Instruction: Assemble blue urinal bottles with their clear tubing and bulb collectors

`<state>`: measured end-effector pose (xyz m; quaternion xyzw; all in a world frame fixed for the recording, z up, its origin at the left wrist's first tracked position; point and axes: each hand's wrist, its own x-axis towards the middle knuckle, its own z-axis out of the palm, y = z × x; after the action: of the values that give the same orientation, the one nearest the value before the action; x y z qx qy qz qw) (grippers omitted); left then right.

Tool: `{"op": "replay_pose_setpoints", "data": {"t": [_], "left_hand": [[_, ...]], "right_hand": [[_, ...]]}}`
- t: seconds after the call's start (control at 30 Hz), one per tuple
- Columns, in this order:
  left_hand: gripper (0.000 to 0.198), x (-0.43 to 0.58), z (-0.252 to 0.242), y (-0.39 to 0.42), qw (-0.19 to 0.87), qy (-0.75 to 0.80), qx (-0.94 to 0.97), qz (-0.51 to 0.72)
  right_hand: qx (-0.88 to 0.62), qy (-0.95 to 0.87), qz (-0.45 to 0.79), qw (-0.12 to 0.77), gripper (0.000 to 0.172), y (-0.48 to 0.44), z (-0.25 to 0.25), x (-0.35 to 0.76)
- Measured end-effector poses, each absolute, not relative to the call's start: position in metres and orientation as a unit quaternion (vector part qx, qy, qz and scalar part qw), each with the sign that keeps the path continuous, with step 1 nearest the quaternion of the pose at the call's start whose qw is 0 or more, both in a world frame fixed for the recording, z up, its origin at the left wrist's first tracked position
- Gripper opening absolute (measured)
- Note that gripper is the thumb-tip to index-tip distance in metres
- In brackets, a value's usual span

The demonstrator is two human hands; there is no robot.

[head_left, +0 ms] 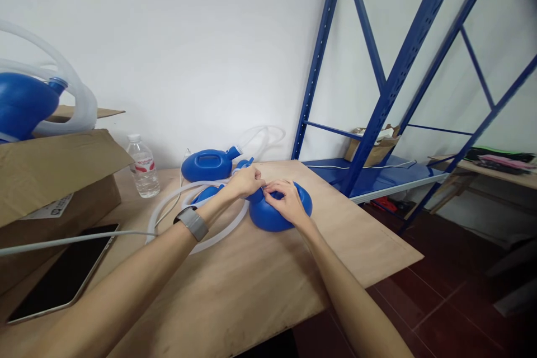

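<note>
Left hand (pixel 247 180) and right hand (pixel 287 201) meet on top of a blue container (pixel 268 218) lying on the tabletop (pixel 251 291). The left grip is narrow, fingertips pinched at the container's neck. The right grip is curled over the top of the body and holds it down, its fingertips touching the left ones. What exactly sits between the fingertips is too small to tell.

A clear tube (pixel 222 235) loops on the tabletop just under and to the left of the left grip, running in under that hand. There is a grey watch (pixel 193 224) on the left wrist.

Just behind the left grip is a second blue container (pixel 205 165) with its own hose. Further left of the grips stands a water bottle (pixel 143 168), upright. Beyond that is an open cardboard box (pixel 54 173) with another blue container and hose on top. Near left, well apart from the grips, a tablet (pixel 62 279) lies flat with a white cable (pixel 62 240) across it. Right of the right grip, off the tabletop, is a blue metal rack (pixel 390 84).
</note>
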<state>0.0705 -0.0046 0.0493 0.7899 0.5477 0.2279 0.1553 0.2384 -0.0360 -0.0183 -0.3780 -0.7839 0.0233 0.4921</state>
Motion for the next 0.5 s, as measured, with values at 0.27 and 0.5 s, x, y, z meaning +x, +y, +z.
{"op": "replay_pose_setpoints", "data": {"t": [0.27, 0.5], "left_hand": [[0.024, 0.0663, 0.0501, -0.0046, 0.181, 0.541, 0.789, 0.227], [0.027, 0.0653, 0.0540, -0.0051, 0.195, 0.534, 0.792, 0.221]], "right_hand": [[-0.365, -0.798, 0.009, 0.480, 0.012, -0.0349, -0.0208, 0.2418], [-0.357, -0.802, 0.019, 0.479, 0.013, -0.0341, -0.0218, 0.2440]]}}
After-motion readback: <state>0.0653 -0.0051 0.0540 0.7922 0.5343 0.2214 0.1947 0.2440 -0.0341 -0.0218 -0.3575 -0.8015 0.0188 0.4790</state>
